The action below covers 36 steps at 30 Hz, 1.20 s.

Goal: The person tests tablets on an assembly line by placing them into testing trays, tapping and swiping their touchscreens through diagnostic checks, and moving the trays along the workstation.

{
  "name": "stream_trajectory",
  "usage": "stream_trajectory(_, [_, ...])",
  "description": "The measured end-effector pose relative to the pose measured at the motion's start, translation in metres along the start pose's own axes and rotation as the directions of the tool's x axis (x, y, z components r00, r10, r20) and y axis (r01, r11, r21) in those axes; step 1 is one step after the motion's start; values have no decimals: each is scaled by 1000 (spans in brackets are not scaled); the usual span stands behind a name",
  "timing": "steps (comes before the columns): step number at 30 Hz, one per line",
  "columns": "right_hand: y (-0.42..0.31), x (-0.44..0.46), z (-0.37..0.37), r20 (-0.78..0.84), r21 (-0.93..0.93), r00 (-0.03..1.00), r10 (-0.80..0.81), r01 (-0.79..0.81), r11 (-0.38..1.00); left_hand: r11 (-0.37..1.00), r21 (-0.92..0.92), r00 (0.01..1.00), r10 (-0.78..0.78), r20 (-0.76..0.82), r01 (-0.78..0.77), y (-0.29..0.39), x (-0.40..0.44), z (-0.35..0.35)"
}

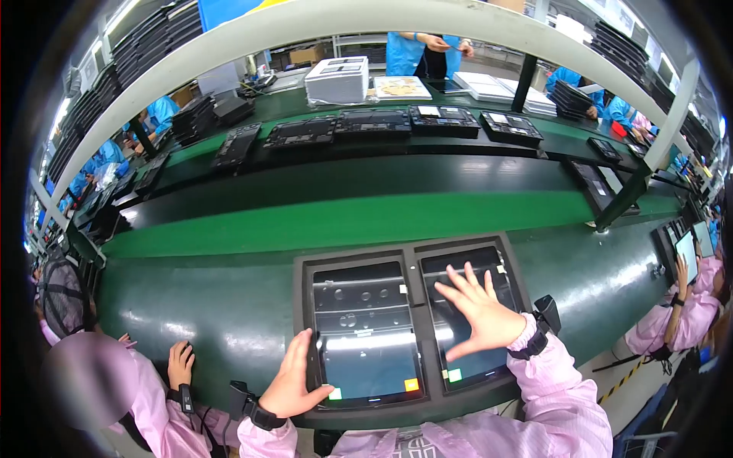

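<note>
A dark foam tray [412, 296] lies on the green bench in front of me, with two compartments. The left one bears a glossy black panel [366, 336] with small green and orange stickers along its lower edge. Another black panel [467, 328] lies in the right compartment, a green sticker near its lower left corner. My left hand [290, 379] is at the left panel's lower left edge, fingers extended and thumb apart, holding nothing. Spread over the right panel is my right hand [481, 311], fingers apart and nothing gripped; whether it touches the glass is unclear.
Beyond the tray runs a green conveyor [321, 221], with several device trays [374, 120] on the ledge behind it. White stacked boxes [337, 80] stand farther back. A co-worker's hand [181, 365] rests on the bench at left; another co-worker [691, 301] is at right. A metal frame [656, 141] stands right.
</note>
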State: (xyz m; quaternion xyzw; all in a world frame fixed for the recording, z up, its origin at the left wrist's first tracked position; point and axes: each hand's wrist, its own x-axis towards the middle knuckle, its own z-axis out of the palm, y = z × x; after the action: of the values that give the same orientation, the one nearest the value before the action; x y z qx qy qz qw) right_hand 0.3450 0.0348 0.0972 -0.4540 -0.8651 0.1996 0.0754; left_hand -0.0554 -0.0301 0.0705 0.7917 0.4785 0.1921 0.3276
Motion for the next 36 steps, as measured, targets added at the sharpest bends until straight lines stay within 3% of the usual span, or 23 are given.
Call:
stream_trajectory(2, [3,-1,-1,-64,-95,994,90,-96,991,1000,-25,993,-1,-118,-2,-3,8,0])
stream_trajectory(7, [4,-2,14,-66,-133,997,43,-51,990,995,94,961,61,-270,-37,-7,47,0])
stream_trajectory(10, [3,-3,14,-93,-161,994,60,-74,984,986,164,961,76,-264,-33,-13,57,3])
stream_trajectory(16, [8,-4,17,-49,-192,997,62,-71,979,994,104,948,58,-314,-26,-11,53,9])
stream_trajectory(20, [8,-10,1,-144,-122,981,133,-151,981,947,316,966,131,-221,-56,-9,54,6])
stream_trajectory(22, [16,-26,-13,-265,-100,930,255,-290,952,995,97,946,60,-318,-31,-9,51,8])
stream_trajectory(24, [21,-55,-22,-354,-181,827,437,-519,835,997,-59,894,22,-448,-55,-15,40,16])
stream_trajectory(25, [38,-76,-11,-386,-157,771,507,-596,787,991,-131,874,-82,-480,21,-11,31,20])
stream_trajectory(26, [32,-92,-16,-297,-42,694,656,-696,717,974,-208,842,-187,-505,91,-5,17,24])
stream_trajectory(27, [33,-105,-16,-198,63,653,731,-736,674,985,-73,860,-174,-479,158,-5,1,27])
stream_trajectory(28, [49,-120,-2,-150,46,707,691,-693,719,978,7,877,-185,-444,210,2,-13,27])
stream_trajectory(30, [43,-134,15,-184,296,739,648,-587,753,860,-330,842,-477,-250,390,30,-33,23])
stream_trajectory(32, [21,-134,8,-144,501,713,686,-545,672,887,-356,876,-399,-270,294,20,-41,38])
stream_trajectory(34, [41,-133,18,-162,531,662,732,-567,630,910,-366,903,-313,-295,196,6,-46,51])
stream_trajectory(36, [32,-135,21,-264,788,573,776,-336,516,930,-316,891,-296,-345,186,-6,-47,54])
